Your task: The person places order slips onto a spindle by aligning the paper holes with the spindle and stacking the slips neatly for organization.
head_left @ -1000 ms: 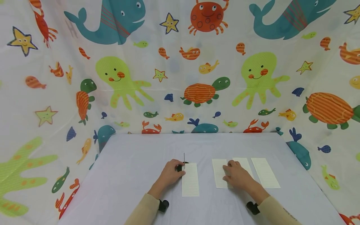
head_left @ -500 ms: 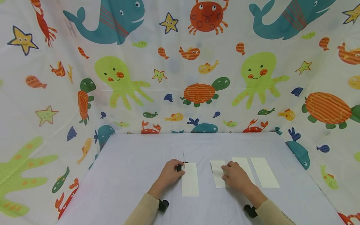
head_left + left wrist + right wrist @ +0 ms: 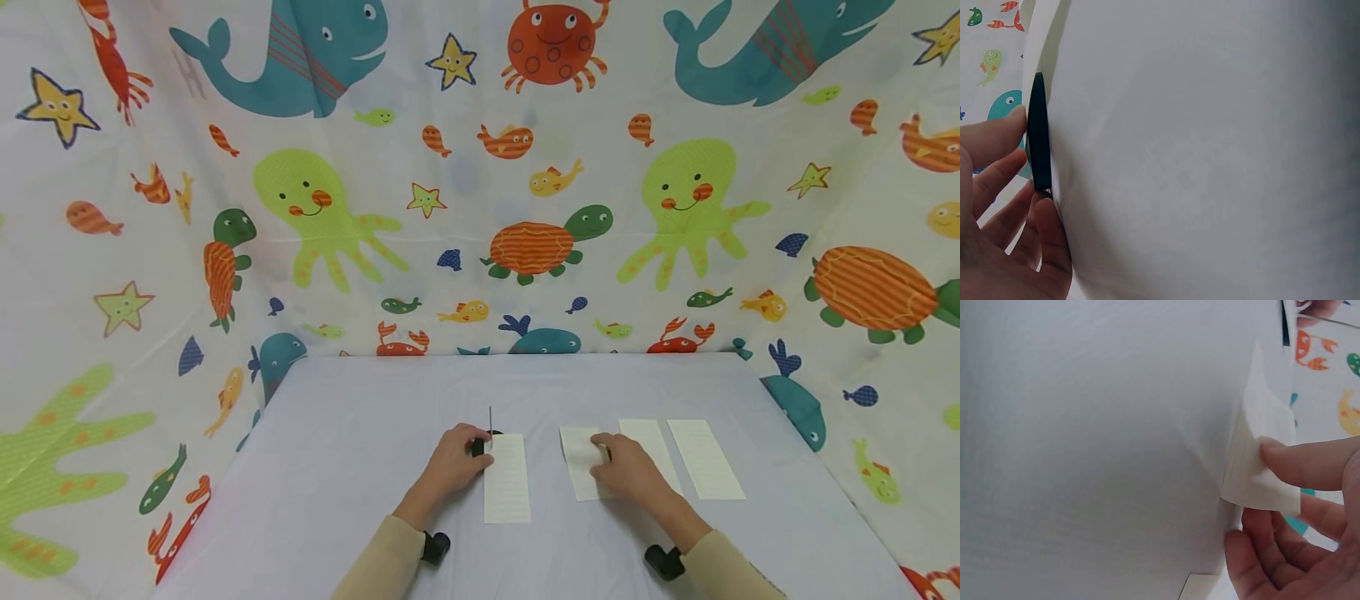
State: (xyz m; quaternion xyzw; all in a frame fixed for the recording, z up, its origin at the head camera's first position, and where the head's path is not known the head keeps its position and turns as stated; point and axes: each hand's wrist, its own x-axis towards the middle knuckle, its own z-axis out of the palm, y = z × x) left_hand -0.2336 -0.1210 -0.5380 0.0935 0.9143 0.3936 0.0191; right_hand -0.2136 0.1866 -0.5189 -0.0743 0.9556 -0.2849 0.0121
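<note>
A small black spike stand (image 3: 480, 447) with a thin upright needle (image 3: 491, 422) sits at the middle of the pale table (image 3: 360, 433). My left hand (image 3: 472, 450) grips its round black base (image 3: 1038, 134) between thumb and fingers (image 3: 997, 140). A lined paper slip (image 3: 507, 479) lies flat just right of the stand. My right hand (image 3: 602, 460) pinches another paper slip (image 3: 577, 462) further right. In the right wrist view the slip (image 3: 1260, 469) bends up off the table between my fingers (image 3: 1313, 464) and thumb.
Two more paper slips (image 3: 651, 454) (image 3: 705, 458) lie side by side right of my right hand. A sea-animal patterned curtain (image 3: 480, 183) walls the table at the back and both sides. Black wrist cameras (image 3: 435, 547) (image 3: 660, 562) sit on both sleeves.
My right hand has drawn its slip a little to the left, away from the neighbouring slip, and its near edge has come up. The left hand and the stand have not moved.
</note>
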